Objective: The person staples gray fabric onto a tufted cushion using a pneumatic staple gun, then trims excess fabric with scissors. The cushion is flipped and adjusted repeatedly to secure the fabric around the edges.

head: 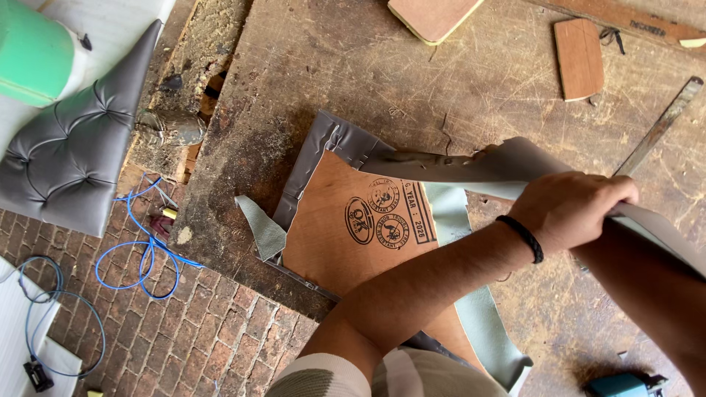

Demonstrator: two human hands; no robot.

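A plywood board (334,235) lies on the worn wooden workbench (309,66), with grey leatherette (323,147) folded over its far-left edge. My left hand (570,209), a black band on its wrist, is closed on a long flap of the grey leatherette (471,165) lifted across the board toward the right. The flap's pale green backing (482,323) hangs down at the board's near side. My right forearm (647,294) comes in from the right under the flap. Its hand is hidden behind my left hand and the fabric.
A loose fabric scrap (261,228) lies by the board's left corner. Small wood pieces (579,59) and a metal ruler (658,129) lie at the far right, a teal tool (621,384) at the near edge. A tufted grey cushion (66,154), green roll (33,51) and blue cable (140,250) are left, above the brick floor.
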